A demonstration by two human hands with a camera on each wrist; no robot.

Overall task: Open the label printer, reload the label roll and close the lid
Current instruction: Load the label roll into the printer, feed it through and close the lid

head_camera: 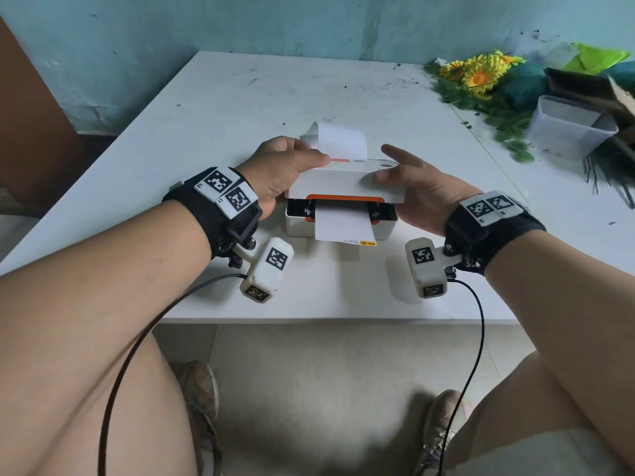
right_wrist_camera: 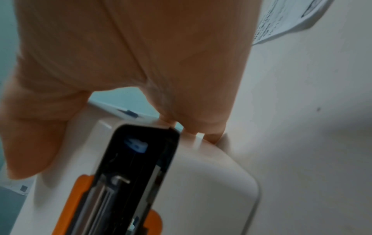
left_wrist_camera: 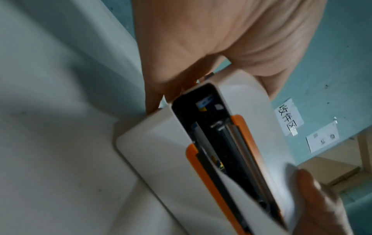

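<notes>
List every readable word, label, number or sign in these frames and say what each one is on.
"收件区": white paper sign taped to the teal wall, left wrist view.
Second paper on the wall: small codes and print, too blurred to read.
Label strip coming out of the label printer: a fine black line and a yellow tag, too small to read.
Printed sheet, right wrist view: blurred, unreadable.
Wrist markers: patterns only, no words.

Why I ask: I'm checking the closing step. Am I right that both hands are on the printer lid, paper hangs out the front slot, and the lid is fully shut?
Not quite: the lid is not shut. The left wrist view shows a dark gap between it and the printer body. Both hands, left hand and right hand, are on it, and paper hangs out front.
</notes>
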